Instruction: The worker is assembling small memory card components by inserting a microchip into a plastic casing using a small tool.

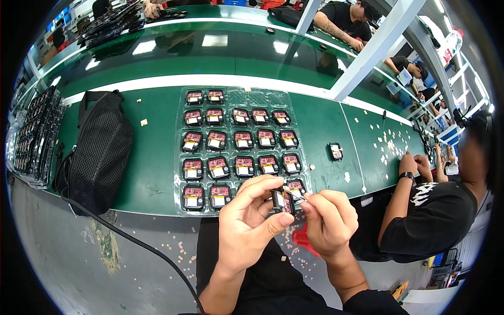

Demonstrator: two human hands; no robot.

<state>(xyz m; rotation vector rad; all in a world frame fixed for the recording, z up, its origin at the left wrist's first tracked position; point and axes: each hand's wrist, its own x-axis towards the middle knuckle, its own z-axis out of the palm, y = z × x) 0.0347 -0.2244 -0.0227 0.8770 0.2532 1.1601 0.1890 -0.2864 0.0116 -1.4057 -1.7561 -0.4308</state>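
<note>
My left hand grips a small black electronic device between thumb and fingers, above the table's front edge. My right hand is closed in a pinch at the device's right side. From its fingertips a thin pale strip reaches to the device; its kind is too small to tell. Just beyond both hands lies a clear plastic tray with rows of similar black devices, each showing a red circuit board and a white block. One more such device lies on the green table right of the tray.
Left of the tray lie a black mesh bag and a stack of filled trays. A black cable hangs in front. At right sits a co-worker beside scattered small pale scraps. A white post rises beyond the table.
</note>
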